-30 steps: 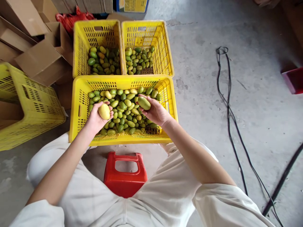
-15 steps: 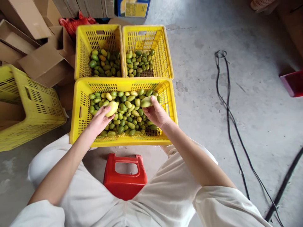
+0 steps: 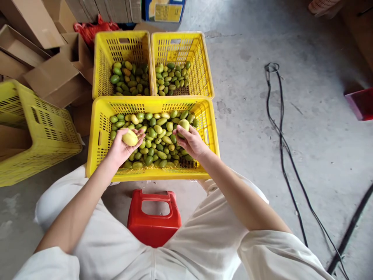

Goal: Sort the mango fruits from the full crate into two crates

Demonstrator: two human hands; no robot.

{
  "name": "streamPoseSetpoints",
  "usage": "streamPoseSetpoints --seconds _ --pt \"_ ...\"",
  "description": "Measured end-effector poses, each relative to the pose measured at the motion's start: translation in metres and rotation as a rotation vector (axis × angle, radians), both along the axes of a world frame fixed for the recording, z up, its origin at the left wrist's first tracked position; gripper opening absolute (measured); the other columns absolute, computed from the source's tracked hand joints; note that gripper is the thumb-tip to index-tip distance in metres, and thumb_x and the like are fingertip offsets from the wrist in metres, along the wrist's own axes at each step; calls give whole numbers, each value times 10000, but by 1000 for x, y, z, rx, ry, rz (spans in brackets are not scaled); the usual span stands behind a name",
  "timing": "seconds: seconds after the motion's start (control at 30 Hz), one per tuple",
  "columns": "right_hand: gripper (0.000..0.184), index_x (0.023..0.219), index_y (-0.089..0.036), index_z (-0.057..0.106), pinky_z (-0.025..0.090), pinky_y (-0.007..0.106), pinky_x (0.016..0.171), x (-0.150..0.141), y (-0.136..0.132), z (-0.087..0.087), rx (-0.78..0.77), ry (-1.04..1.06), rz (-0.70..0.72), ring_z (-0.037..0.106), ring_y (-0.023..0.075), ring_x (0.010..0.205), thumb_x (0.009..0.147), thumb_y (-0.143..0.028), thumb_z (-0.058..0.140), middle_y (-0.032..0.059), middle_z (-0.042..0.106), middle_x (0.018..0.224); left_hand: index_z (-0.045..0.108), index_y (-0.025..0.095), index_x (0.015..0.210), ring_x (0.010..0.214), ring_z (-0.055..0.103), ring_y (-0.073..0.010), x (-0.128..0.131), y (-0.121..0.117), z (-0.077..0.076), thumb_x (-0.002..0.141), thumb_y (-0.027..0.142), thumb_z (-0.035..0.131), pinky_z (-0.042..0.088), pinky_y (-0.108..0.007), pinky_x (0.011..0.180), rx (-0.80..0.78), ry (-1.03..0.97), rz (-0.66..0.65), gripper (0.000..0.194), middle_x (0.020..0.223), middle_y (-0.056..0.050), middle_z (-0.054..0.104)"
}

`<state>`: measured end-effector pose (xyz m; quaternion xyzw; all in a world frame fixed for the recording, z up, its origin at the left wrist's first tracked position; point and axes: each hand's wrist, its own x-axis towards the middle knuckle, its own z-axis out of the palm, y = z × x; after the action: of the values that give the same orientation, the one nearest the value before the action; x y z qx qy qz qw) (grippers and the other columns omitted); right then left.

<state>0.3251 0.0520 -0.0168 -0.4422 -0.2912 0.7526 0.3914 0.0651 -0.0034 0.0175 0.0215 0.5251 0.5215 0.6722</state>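
Note:
A pale yellow mango rests in my left hand, palm turned up and fingers curled beneath it. My right hand grips a green-yellow mango between thumb and fingers, one end pointing up. Both hands are over the near yellow crate, which holds many small green and yellowish mangoes. At its right front corner a bit of the slotted bottom shows.
Beyond it stand two yellow crates, the left and the right, each part-filled with mangoes. Another yellow crate and cardboard boxes lie left. A red stool is between my legs. Black cables cross the floor at right.
My left hand has rolled palm-up, with its mango slightly lower and further left. In my right hand the mango has turned from lying sideways to end-up.

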Motion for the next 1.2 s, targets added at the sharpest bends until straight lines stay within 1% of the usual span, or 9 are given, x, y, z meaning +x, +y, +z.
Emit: streamPoseSetpoints --seconds 0.13,0.27,0.37,0.47,0.67,0.77,0.9,1.03,1.2 --pt "676 920 -271 575 382 219 508 -1 -2 8 -12 -42 -4 458 88 622 643 -587 1105 -44 689 835 754 177 1002 676 684 -134 -1 -4 -6 834 257 868 581 -217 621 41 24 -138 218 812 -17 727" --pt "610 1028 -290 704 419 230 526 -1 -1 13 -39 -26 2 502 109 686 611 -473 1110 -52 611 868 765 202 1039 844 774 -226 0 -6 -8 932 342 771 675 -335 755 79 -15 -211 177 932 -72 785" --pt "614 1057 -284 726 322 234 451 3 1 11 -50 13 -13 485 121 675 675 -635 1056 -26 581 885 798 192 1117 1027 812 -293 0 -9 -7 902 285 779 696 -413 901 101 -77 -325 235 1063 -114 813" --pt "620 1004 -275 691 307 245 444 7 5 7 -84 43 -17 492 138 675 744 -757 982 -6 586 883 815 182 1179 1016 806 -281 -1 -11 -9 851 268 927 663 -351 858 128 -61 -410 357 1085 -127 821" --pt "581 924 -276 646 464 240 579 6 4 2 -122 77 -79 560 132 747 648 -511 1100 -45 621 871 767 164 986 842 752 -179 0 -9 -20 708 280 1108 543 -227 638 129 44 -235 455 1020 -101 803" --pt "595 954 -286 629 577 262 735 2 1 0 -88 109 -112 589 124 776 619 -397 1109 -76 617 847 727 190 928 734 682 -125 2 -5 -19 814 387 1054 504 -193 584 85 73 -67 399 926 -50 761" --pt "505 942 -280 593 602 294 790 5 3 0 -156 150 -118 663 160 849 621 -230 980 -42 650 881 704 225 912 684 640 -125 5 -2 -8 961 460 908 538 -217 591 0 42 38 314 898 -22 733" --pt "430 903 -267 601 585 293 697 9 5 4 -228 208 -107 655 177 821 555 -165 832 4 696 944 713 201 903 820 755 -178 6 -2 2 995 390 819 659 -263 743 -36 -8 3 235 883 -57 752" --pt "532 921 -266 590 499 234 567 5 4 8 -180 164 -125 587 136 747 622 -347 1022 -14 657 923 761 155 1070 689 693 -146 3 -7 -2 853 271 930 555 -223 594 17 85 -246 298 840 -33 740"
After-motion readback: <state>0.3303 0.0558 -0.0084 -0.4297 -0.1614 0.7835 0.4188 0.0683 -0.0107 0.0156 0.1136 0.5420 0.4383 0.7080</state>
